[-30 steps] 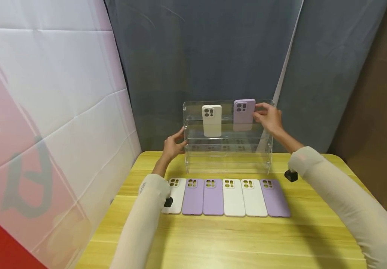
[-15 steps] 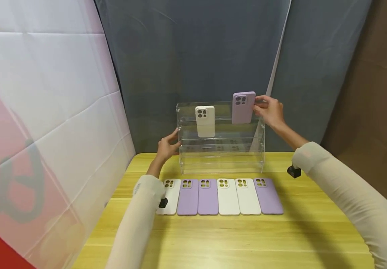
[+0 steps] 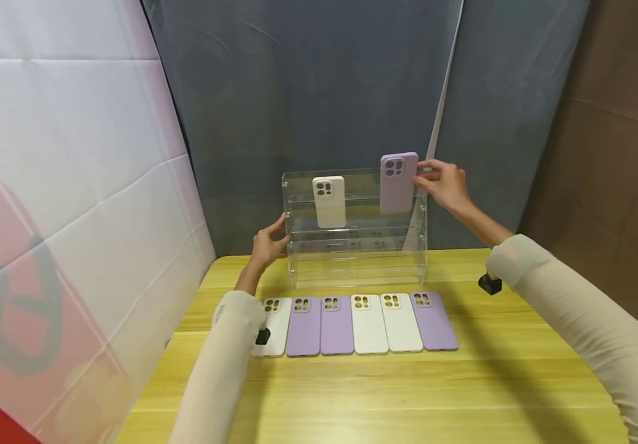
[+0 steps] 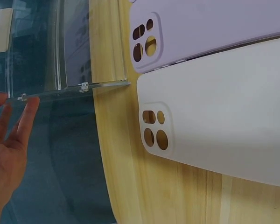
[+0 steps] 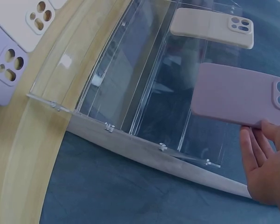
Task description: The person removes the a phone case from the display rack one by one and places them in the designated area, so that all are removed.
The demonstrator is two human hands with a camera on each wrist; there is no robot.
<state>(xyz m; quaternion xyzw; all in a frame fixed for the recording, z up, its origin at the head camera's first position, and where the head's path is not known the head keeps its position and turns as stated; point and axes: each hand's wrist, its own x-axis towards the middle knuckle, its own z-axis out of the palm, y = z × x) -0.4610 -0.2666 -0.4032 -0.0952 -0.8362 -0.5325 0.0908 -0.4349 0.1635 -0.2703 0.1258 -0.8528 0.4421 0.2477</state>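
Observation:
My right hand (image 3: 448,187) pinches a purple phone case (image 3: 396,196) by its right edge. The case stands upright in front of the upper right part of a clear acrylic tiered display stand (image 3: 352,282); the right wrist view shows the purple case (image 5: 238,93) with thumb and fingers at its side. On the stand's upper part leans a white phone case (image 3: 330,217), left of the purple one. My left hand (image 3: 266,248) touches the stand's left side panel, its fingers extended; in the left wrist view the fingertips (image 4: 31,103) meet the panel's edge.
Several white and purple phone cases lie in a row on the wooden table (image 3: 352,394) before the stand, including a purple one (image 3: 434,320) at the right end. A grey curtain (image 3: 324,92) hangs behind, a white panel (image 3: 91,123) stands left, a brown one (image 3: 601,142) right.
The purple case in my right hand first rises off the stand, then comes slightly down and toward me. My left hand stays at the stand's side. The head view has shifted to the right.

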